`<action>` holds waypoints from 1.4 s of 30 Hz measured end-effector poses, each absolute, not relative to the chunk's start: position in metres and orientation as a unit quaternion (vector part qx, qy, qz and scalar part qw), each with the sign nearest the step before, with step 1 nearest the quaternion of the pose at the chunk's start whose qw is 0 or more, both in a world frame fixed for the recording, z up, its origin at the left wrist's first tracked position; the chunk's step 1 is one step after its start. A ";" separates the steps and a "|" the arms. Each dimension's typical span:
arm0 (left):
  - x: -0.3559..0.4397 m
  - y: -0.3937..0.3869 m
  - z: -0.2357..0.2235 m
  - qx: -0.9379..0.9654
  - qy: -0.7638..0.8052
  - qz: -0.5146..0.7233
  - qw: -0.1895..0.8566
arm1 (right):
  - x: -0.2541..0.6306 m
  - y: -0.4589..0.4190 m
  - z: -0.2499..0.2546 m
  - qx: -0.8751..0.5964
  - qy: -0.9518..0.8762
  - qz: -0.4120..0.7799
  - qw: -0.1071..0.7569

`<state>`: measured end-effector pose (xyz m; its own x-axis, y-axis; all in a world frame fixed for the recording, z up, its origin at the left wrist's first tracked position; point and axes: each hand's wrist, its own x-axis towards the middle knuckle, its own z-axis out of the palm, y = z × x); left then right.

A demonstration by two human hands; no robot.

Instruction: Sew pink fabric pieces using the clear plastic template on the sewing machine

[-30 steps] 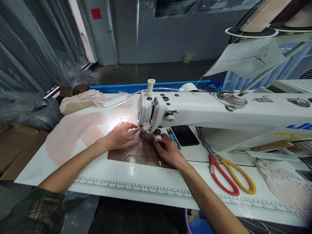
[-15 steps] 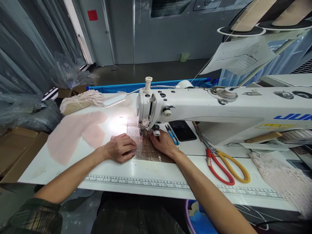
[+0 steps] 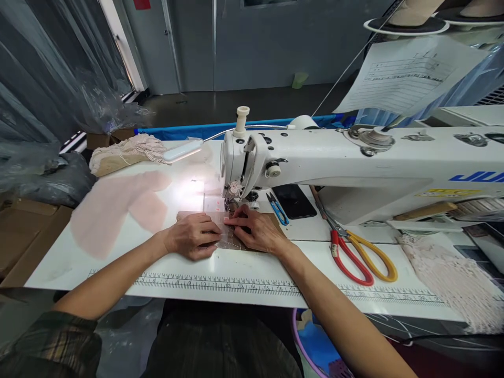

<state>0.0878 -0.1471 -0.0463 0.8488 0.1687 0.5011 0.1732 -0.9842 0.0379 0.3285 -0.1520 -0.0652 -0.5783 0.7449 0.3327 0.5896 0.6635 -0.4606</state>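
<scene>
Two hands on fabric, machine lettered "JU"

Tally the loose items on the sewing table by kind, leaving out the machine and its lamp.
Scissors with red and yellow handles: 1
Blue thread snips: 1
Black phone: 1
Pink fabric pieces: 2
Lace pile at the far left corner: 1
Sheer piece under the left hand and right hand, at the needle: 1
Total: 7

Single head-worn view, forward and down, close over the sewing table.
</scene>
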 end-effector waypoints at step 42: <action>0.097 -0.131 -0.045 -0.970 -0.187 -0.154 0.017 | 0.327 -0.160 -0.059 -0.441 -0.878 0.104 0.156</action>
